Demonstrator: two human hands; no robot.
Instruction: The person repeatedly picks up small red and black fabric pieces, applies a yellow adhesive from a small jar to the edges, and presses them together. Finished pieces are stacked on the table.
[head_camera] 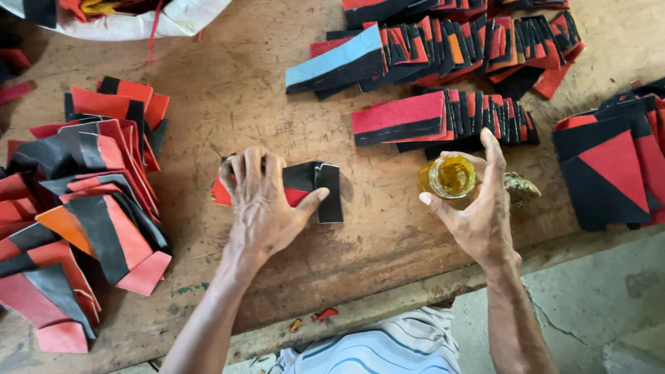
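My left hand [262,201] lies flat, fingers spread, pressing on a folded black and red leather piece [320,187] in the middle of the wooden bench [388,235]. A black flap of that piece sticks out to the right of my thumb. My right hand [478,208] is curled around a small open glass jar of yellow liquid [449,177], holding it by its rim just right of the piece. Something small and brownish [521,188] shows behind my right hand.
A loose heap of red, black and orange cut pieces [76,201] covers the left of the bench. Neat overlapping rows of similar pieces [450,114] lie at the back, another stack [613,163] at the right. A white sack [138,24] sits top left. The bench edge is near my body.
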